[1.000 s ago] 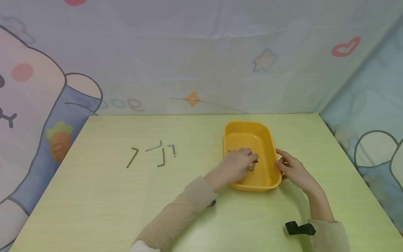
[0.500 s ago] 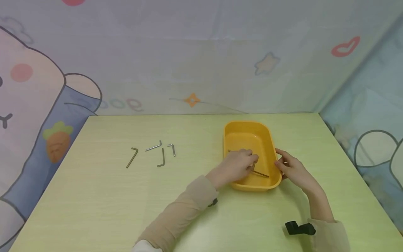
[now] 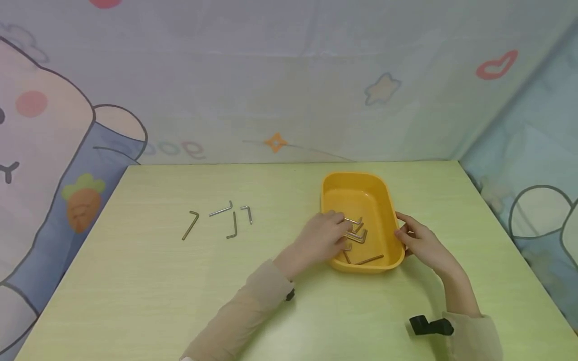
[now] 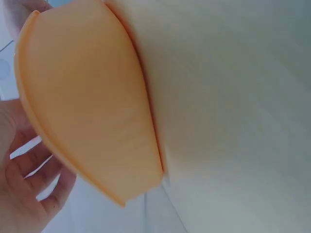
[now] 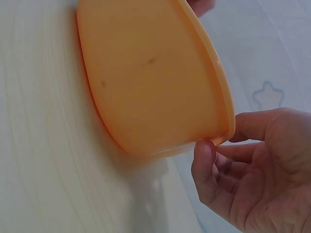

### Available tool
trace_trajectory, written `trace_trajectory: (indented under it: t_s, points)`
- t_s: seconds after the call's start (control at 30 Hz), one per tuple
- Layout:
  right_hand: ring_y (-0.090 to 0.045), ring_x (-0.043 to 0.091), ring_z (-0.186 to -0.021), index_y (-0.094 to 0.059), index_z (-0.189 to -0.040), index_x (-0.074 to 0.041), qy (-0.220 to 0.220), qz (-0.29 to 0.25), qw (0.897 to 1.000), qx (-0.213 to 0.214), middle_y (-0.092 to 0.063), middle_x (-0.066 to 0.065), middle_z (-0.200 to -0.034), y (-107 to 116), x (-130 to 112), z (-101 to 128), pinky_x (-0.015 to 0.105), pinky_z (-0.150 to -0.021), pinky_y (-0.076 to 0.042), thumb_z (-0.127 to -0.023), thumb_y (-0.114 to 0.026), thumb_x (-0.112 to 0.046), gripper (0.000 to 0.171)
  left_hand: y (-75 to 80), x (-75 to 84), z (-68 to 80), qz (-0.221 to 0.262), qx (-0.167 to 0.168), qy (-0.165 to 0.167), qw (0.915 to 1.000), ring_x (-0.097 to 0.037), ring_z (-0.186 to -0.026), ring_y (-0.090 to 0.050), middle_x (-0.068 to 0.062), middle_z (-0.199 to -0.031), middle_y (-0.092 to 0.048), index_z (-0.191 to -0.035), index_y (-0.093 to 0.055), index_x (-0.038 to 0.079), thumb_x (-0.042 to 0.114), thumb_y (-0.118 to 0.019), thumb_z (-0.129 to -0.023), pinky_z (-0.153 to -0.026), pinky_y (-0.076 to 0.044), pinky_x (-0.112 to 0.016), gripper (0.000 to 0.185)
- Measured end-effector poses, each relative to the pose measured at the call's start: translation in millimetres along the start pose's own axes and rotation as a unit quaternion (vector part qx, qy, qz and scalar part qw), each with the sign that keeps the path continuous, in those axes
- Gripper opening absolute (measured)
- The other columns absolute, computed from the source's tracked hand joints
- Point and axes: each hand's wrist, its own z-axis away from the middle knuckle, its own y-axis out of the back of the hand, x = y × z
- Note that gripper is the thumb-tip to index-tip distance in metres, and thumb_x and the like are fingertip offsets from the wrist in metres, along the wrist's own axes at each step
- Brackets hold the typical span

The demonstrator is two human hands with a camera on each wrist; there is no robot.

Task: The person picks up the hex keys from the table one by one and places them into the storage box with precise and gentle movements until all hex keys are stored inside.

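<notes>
My left hand (image 3: 319,236) reaches over the left side of a yellow plastic bin (image 3: 356,181). Its fingers are relaxed and spread past the rim in the left wrist view, with nothing visible between them; the fingertips hide part of the bin's inside. Several L-shaped hex keys (image 3: 370,259) lie loose on the bin floor, some close by those fingertips. On the opposite side, my right hand (image 3: 424,245) pinches the bin's right rim between thumb and fingers. The right wrist view shows this thumb (image 5: 204,155) against the outer wall under the rim.
Several more hex keys lie apart on the left half of the pale wooden table (image 3: 135,281): a brassy one (image 3: 191,225), two silvery ones, and a further one (image 3: 234,225) between. A printed cloth (image 3: 289,90) hangs behind the table.
My left hand has drawn back left toward the rim and its fingers have loosened. Hex keys it covered before now show on the bin floor. The right hand and bin stay put.
</notes>
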Motion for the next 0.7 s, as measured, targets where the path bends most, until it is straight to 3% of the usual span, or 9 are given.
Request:
trace_trajectory:
  t_s: [0.13, 0.27, 0.5, 0.7]
  points:
    - [-0.056, 0.007, -0.076, -0.022, -0.15, 0.001, -0.001, -0.002, 1.0, 0.002, -0.044, 0.013, -0.099, -0.4, -0.4, 0.7, 0.028, -0.065, -0.055, -0.102, -0.043, -0.022, 0.057, 5.1, -6.4, 17.8, 0.013, 0.01, 0.0, 0.9999, -0.013, -0.093, -0.055, 0.003, -0.104, -0.062, -0.109, -0.067, 0.016, 0.025, -0.065, -0.089, -0.076, -0.045, -0.025, 0.021]
    - [-0.056, 0.007, -0.075, -0.021, -0.15, 0.001, 0.0, -0.002, 1.0, 0.001, -0.044, 0.012, -0.099, -0.5, -0.2, 0.6, 0.027, -0.065, -0.055, -0.102, -0.043, -0.023, 0.058, 9.8, -16.8, 33.3, 0.033, 0.009, 0.016, 0.9993, -0.014, -0.094, -0.054, 0.002, -0.109, -0.06, -0.114, -0.065, 0.016, 0.022, -0.062, -0.091, -0.074, -0.045, -0.025, 0.024]
    - [-0.056, 0.007, -0.076, -0.021, -0.15, 0.0, 0.0, 0.0, 1.0, 0.002, -0.044, 0.012, -0.099, -0.8, 1.6, 0.3, 0.028, -0.064, -0.055, -0.102, -0.043, -0.024, 0.058, 13.6, -46.8, 63.4, 0.078, 0.024, 0.11, 0.9906, -0.019, -0.097, -0.058, -0.001, -0.11, -0.062, -0.117, -0.062, 0.014, 0.019, -0.064, -0.091, -0.079, -0.049, -0.032, 0.027]
    - [-0.056, 0.007, -0.076, -0.021, -0.151, 0.0, -0.001, 0.003, 1.0, 0.0, -0.045, 0.013, -0.1, -1.3, 1.5, -0.1, 0.028, -0.065, -0.055, -0.102, -0.043, -0.024, 0.058, 13.0, -74.0, 92.5, 0.103, 0.074, 0.183, 0.9747, -0.021, -0.086, -0.058, -0.006, -0.101, -0.064, -0.112, -0.064, 0.011, 0.014, -0.066, -0.088, -0.069, -0.048, -0.032, 0.025]
